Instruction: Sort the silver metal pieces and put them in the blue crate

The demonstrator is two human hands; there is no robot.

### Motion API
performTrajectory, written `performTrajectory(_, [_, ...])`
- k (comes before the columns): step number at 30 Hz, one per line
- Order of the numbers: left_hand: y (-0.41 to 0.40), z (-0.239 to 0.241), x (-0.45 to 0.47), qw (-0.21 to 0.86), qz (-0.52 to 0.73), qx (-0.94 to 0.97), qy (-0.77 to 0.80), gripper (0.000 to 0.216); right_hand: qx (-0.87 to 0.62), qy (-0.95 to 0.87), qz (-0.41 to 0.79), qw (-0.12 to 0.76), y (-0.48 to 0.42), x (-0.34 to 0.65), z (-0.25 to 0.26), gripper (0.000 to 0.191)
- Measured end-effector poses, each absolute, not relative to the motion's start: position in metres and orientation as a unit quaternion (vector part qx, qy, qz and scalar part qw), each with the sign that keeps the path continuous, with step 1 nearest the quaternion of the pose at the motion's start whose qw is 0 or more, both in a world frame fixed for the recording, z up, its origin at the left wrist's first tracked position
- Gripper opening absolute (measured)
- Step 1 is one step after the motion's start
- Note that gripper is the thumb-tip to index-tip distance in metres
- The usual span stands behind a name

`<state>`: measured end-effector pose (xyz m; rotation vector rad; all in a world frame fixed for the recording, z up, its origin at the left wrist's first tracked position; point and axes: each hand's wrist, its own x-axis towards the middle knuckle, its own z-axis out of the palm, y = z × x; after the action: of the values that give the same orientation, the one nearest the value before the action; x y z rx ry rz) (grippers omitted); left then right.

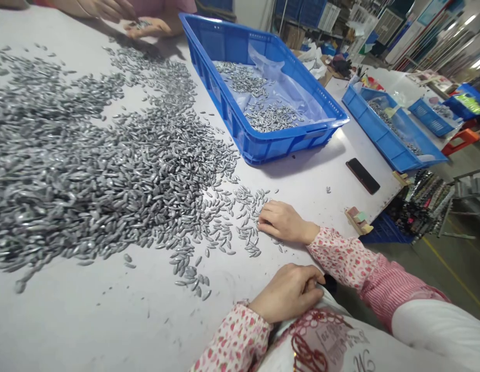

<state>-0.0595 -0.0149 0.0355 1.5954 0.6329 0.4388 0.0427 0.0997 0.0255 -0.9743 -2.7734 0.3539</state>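
Note:
My right hand (282, 222) rests on the white table with its fingers curled, touching the edge of a loose spread of small grey spindle-shaped pieces (245, 219). Its fingertips are turned down, so what lies under them is hidden. Nearer my body, my left hand (288, 293) is closed at the table edge, fingers folded toward my shirt; whether anything is inside cannot be seen. A large heap of the same shiny grey pieces (108, 181) covers the left of the table. A small cluster of pieces (191, 271) lies to the left of my hands.
A blue plastic crate (220, 95), lined with clear film, holds more grey pieces. Beyond it are another blue tray (379, 121) and a dark phone (362, 175). Small coloured blocks (359, 220) sit at the table edge. Another person's hands (146, 27) hold pieces across the table.

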Motion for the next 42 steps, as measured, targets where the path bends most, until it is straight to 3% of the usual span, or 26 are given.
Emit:
performTrajectory(4, [-0.015,0.035,-0.060,0.627,0.192,0.702,0.278,0.022,-0.320,-0.928,0.147,0.124,0.101,0.028,0.023,0.017])
performTrajectory(10, [-0.015,0.033,-0.060,0.624,0.198,0.701,0.283,0.021,-0.306,-0.940,0.113,0.098,0.106,0.018,0.023,0.015])
performTrajectory(17, [-0.016,0.032,-0.060,0.627,0.206,0.698,0.278,0.020,-0.265,-0.936,0.204,0.112,0.115,0.024,0.026,0.013])
performTrajectory(20, [-0.017,0.032,-0.060,0.627,0.202,0.699,0.279,0.021,-0.282,-0.935,0.178,0.120,0.119,0.020,0.024,0.012])
performTrajectory(26, [-0.016,0.032,-0.060,0.634,0.198,0.694,0.279,0.021,-0.269,-0.954,0.107,0.071,0.123,0.016,0.023,0.025])
performTrajectory(34, [-0.017,0.032,-0.060,0.635,0.209,0.689,0.279,0.021,-0.318,-0.932,0.141,0.101,0.132,0.009,0.023,0.009])
performTrajectory(42, [-0.015,0.034,-0.061,0.634,0.198,0.693,0.283,0.021,-0.311,-0.941,0.120,0.059,0.139,0.001,0.022,0.023])
